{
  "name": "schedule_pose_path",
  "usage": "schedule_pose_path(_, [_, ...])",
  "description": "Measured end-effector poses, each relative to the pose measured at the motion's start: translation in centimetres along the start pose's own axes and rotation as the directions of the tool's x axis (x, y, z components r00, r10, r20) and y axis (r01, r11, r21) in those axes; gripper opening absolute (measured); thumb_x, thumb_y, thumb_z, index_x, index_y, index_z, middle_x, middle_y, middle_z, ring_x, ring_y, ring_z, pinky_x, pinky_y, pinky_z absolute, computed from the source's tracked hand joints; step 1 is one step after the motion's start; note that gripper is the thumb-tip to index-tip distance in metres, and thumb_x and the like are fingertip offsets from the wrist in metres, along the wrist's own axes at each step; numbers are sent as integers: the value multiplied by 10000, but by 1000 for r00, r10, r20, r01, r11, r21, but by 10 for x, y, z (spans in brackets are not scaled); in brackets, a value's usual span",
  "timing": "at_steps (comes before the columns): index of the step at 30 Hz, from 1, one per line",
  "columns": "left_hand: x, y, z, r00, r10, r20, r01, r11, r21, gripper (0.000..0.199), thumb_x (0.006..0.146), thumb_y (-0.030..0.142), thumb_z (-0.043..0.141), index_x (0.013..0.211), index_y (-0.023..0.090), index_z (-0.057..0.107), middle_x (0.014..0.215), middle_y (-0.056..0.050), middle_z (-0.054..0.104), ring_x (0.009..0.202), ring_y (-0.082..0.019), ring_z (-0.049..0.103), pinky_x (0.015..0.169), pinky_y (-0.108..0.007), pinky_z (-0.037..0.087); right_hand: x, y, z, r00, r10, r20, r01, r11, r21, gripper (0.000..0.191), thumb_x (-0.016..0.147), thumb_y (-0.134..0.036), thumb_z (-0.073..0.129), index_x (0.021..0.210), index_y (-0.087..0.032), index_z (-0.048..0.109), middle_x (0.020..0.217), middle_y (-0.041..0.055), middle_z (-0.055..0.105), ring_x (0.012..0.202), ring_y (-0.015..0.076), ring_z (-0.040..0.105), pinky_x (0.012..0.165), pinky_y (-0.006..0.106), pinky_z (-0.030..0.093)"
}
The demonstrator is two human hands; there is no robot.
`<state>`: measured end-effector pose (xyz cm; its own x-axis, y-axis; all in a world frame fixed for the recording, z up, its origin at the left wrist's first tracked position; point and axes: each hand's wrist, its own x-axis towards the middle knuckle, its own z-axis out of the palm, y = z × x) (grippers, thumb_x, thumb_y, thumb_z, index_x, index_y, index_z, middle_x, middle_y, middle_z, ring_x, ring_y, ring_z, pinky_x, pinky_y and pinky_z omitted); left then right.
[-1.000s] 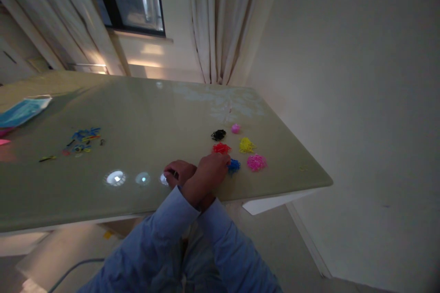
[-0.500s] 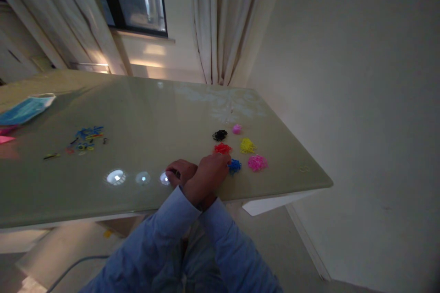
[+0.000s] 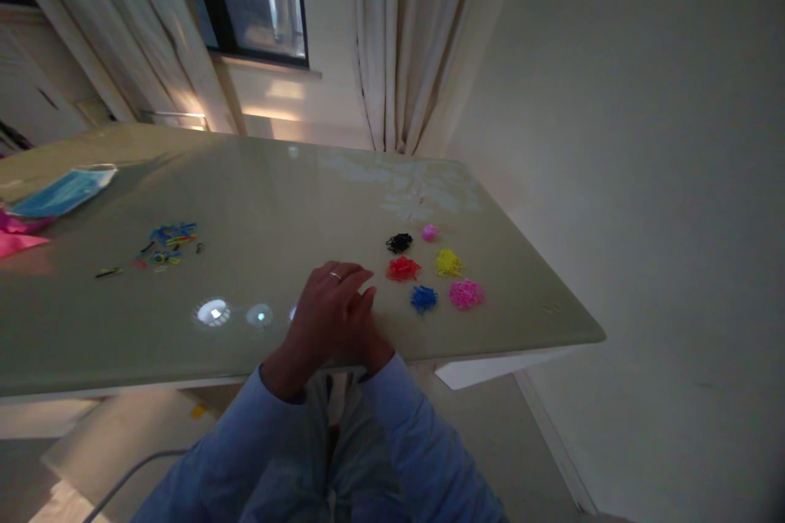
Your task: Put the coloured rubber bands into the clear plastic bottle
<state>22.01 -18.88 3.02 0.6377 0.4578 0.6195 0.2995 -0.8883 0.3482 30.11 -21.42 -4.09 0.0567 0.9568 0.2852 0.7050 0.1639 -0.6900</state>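
Note:
My left hand (image 3: 328, 306), with a ring on one finger, lies over my right hand (image 3: 366, 331) at the table's near edge. Its fingers are bent and drawn together; whatever they hold is hidden. Most of the right hand's fingers are covered by the left. Just right of the hands are small heaps that look like rubber bands: red (image 3: 403, 269), blue (image 3: 423, 299), black (image 3: 399, 243), yellow (image 3: 450, 263) and pink (image 3: 467, 294). Behind them sits a small pinkish-purple clump (image 3: 429, 233). Neither hand touches these heaps.
A mixed scatter of coloured bands (image 3: 172, 241) lies left on the glossy green table (image 3: 263, 204). Farther left are a blue face mask (image 3: 65, 192) and a bright pink item (image 3: 21, 237). A wall (image 3: 643, 180) rises beyond the table's right side.
My left hand has drawn back leftward from beside the red and blue heaps and now rests over my right hand. The right hand has shifted right. The view has turned slightly left.

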Motion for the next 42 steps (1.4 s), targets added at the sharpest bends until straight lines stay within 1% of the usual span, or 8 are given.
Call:
schedule_pose_path(7, [-49, -21, -17, 989, 84, 121, -92, 994, 61, 442, 958, 401, 540, 1330, 163, 561, 1278, -141, 651, 1180, -277, 574, 999, -447, 452, 1, 1, -1, 980, 16, 200, 29, 975, -222, 286, 887, -259, 619, 1150, -163, 676, 1156, 127, 713, 1051, 266, 631, 942, 383, 484])
schedule_pose_path(13, [-64, -33, -26, 994, 59, 95, -65, 996, 62, 491, 971, 401, 515, 1410, 183, 492, 1369, -148, 595, 1265, -268, 541, 1026, -437, 474, -2, -11, -19, 999, -22, 47, 19, 998, 68, 191, 887, -224, 583, 1030, -191, 704, 1017, 62, 749, 911, 192, 666, 831, 286, 504])
schedule_pose_path(17, [-78, -54, -37, 995, -30, 92, 22, 996, 84, 372, 978, 383, 498, 1292, 206, 591, 1328, -140, 623, 1212, -258, 587, 988, -434, 514, 0, -21, -27, 992, 89, -90, -64, 965, 253, 179, 893, -241, 565, 969, -185, 718, 936, 54, 744, 839, 171, 663, 765, 274, 500])
schedule_pose_path(23, [-98, -97, -57, 976, -207, 63, 206, 978, 23, 282, 963, 307, 514, 1183, 198, 652, 1117, -100, 721, 1044, -220, 668, 921, -392, 552, 1, -20, -29, 977, 209, -53, -188, 948, 258, 253, 867, -350, 600, 1035, -191, 702, 843, 29, 696, 751, 168, 632, 694, 280, 486])
schedule_pose_path(27, [-98, -115, -70, 931, -364, -10, 356, 917, -182, 220, 946, 304, 523, 1005, 201, 709, 982, -66, 750, 925, -189, 694, 864, -347, 555, 11, -16, -32, 953, 304, 9, -290, 901, 323, 298, 832, -371, 606, 1061, -188, 653, 817, 22, 665, 667, 162, 619, 628, 290, 482])
schedule_pose_path(32, [-90, -114, -78, 833, -553, -18, 502, 769, -395, 220, 908, 326, 562, 860, 189, 727, 864, -50, 763, 812, -174, 700, 766, -290, 540, 56, -30, -27, 951, 269, 155, -304, 906, 294, 367, 796, -343, 632, 1123, -179, 594, 822, 12, 647, 594, 145, 641, 611, 297, 503])
schedule_pose_path(36, [-90, -111, -75, 839, -543, -28, 488, 775, -401, 200, 893, 289, 558, 862, 192, 730, 850, -46, 758, 795, -175, 691, 753, -289, 519, 111, -59, -2, 967, 99, 236, -145, 971, 189, 304, 848, -296, 596, 1121, -168, 625, 851, 19, 671, 609, 127, 662, 621, 262, 516])
schedule_pose_path(42, [-91, -112, -70, 821, -570, -40, 517, 771, -373, 215, 894, 271, 546, 866, 183, 740, 863, -68, 759, 810, -203, 686, 763, -317, 509, 183, -98, 61, 920, -48, 388, 98, 989, -109, 293, 873, -183, 576, 1140, -151, 691, 949, 61, 749, 638, 123, 668, 695, 240, 525])
